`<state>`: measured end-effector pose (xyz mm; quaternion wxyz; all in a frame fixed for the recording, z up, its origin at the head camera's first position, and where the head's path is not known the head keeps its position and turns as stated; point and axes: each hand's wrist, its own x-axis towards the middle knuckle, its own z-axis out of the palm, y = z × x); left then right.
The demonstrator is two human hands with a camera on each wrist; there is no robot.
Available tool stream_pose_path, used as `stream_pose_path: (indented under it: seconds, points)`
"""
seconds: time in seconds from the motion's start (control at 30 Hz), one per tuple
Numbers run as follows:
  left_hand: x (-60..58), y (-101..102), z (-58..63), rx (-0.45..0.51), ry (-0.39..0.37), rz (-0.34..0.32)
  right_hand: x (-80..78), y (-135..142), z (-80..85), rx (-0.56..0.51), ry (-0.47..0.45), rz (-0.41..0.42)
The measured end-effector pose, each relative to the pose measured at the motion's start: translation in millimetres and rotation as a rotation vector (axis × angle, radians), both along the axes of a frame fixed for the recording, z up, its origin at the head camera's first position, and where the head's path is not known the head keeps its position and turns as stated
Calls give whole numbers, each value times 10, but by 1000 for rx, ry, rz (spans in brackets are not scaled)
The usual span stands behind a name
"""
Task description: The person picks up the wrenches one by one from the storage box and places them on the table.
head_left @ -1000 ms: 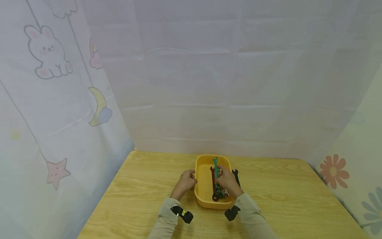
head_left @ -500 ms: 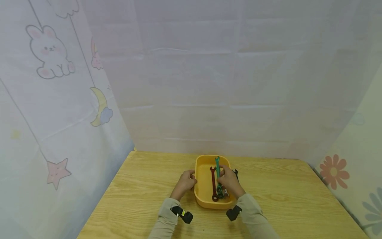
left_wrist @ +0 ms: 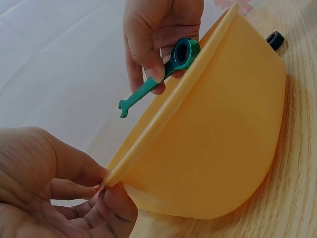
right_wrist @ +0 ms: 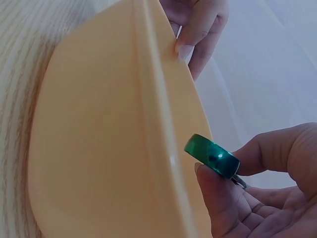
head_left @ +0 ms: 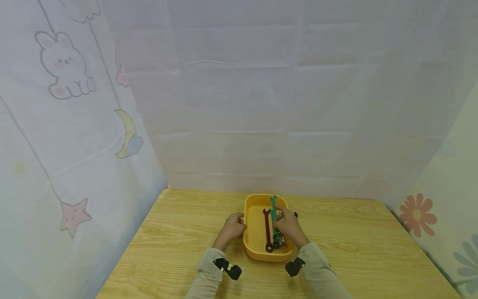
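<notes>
Over the yellow tub (head_left: 256,254) toward two o'clock, pinching the green wrench (head_left: 274,205) in the right grip (head_left: 288,224), clamping the tub's nine-o'clock side in the left grip (head_left: 232,227), seemingly mid-transfer, probably needing controlled release next.

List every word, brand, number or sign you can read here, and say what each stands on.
No readable text in any view.
Yellow label on the left wrist camera: too small to read.
Green wrench and yellow tub: no lettering can be made out.
</notes>
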<state>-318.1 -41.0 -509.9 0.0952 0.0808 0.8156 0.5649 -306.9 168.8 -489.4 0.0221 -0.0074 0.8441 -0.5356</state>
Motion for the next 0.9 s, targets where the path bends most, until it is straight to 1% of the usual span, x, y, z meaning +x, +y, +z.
stream_pose_path:
  seconds: [0.2,0.47,0.67,0.9]
  points:
    - [-1,-4,-6,-2,-1,0,-22,39,5,-19,9,-23]
    - [-5,-11,-10,10,-4,0,-28,91,1,-16,12,-55]
    - [-1,-10,6,4,-3,-2,-15,108,37,8,30,-56]
    - [18,-18,16,-10,-1,-1,8,138,70,4,19,-50]
